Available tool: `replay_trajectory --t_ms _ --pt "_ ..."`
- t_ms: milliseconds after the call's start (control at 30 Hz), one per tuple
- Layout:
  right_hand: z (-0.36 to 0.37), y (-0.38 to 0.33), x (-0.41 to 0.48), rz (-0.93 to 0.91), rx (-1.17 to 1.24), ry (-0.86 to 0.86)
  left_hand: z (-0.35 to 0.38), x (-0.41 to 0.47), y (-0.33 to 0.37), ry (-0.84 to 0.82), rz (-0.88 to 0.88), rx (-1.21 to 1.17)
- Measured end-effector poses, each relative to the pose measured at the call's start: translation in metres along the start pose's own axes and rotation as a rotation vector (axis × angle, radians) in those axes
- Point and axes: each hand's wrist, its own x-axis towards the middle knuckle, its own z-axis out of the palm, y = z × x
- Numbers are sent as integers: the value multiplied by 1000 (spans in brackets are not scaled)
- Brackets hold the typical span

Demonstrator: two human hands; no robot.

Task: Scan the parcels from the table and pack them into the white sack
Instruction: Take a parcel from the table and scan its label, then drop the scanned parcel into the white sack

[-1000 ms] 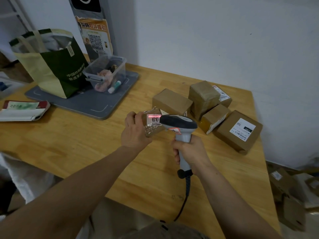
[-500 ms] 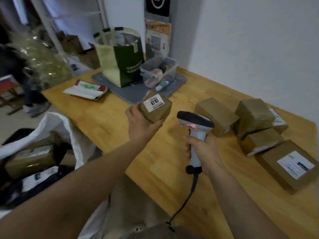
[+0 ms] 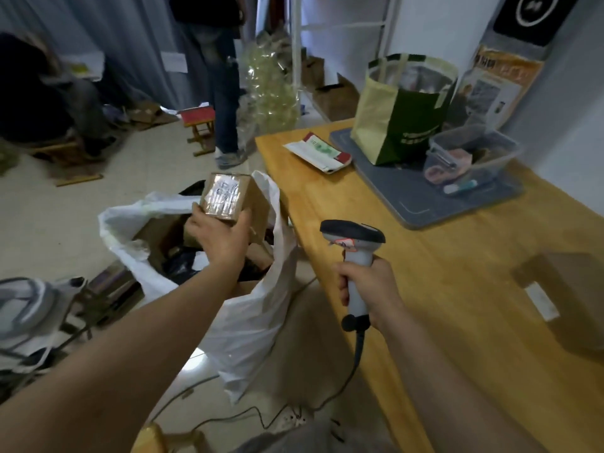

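1. Your left fingers (image 3: 245, 218) and thumb are curled round the near lower edges of a small brown cardboard parcel (image 3: 225, 196) with a glossy taped label on top. Your left hand (image 3: 222, 238) grips it from below, label face up and tilted toward you.
2. The parcel is off the table, held in the air over the open mouth of the white plastic sack (image 3: 255, 322). Can't tell if it touches anything inside.
3. The sack stands on the floor just beside the table's left edge. Brown cardboard boxes (image 3: 157, 233) and dark plastic bags (image 3: 183, 266) are visible inside.
4. Your right fingers (image 3: 343, 284) are wrapped round the pale handle of a grey-and-black handheld barcode scanner (image 3: 353, 233). Your right hand (image 3: 367, 289) holds it upright over the table's near edge, well apart from the parcel.
5. A black cable (image 3: 358, 354) hangs from the scanner's butt down to the floor.
6. On the light wooden table (image 3: 457, 256), a brown cardboard box with a white label (image 3: 568, 289) sits at the right edge of view, blurred.
7. Further back, a grey mat (image 3: 425, 204) carries a green-and-cream tote bag (image 3: 402, 112) and a clear plastic tub (image 3: 470, 155), the two touching.
8. A flat white packet with red and green print (image 3: 318, 152) lies just beside the mat's left corner.
9. On the floor behind, a person in jeans (image 3: 222, 93) stands beside a small red-topped wooden stool (image 3: 199, 122).
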Motion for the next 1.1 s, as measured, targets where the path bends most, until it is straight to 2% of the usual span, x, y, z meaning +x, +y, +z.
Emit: replay_trajectory --t_ms 67,167,233,400,700,833,967,1100 --pt "5 3 3 16 -4 -10 -2 12 -11 -55 -161 65" --pt "1 7 8 36 7 25 6 18 -13 -168 -402 345" --pt "-9 8 11 55 36 72 19 7 -6 -243 -399 424" --pt "-57 14 7 82 160 260 80 -48 17 -502 6 455" --pt "-189 23 -34 80 462 742 201 -204 77 -1154 718 537" --pt "-240 32 -58 76 576 878 250 -276 93 -1377 1034 605" --pt "-277 45 -80 85 645 918 302 -341 107 -1477 1261 672" --pt "-300 59 -95 94 641 924 349 -393 119 -1428 1389 757"
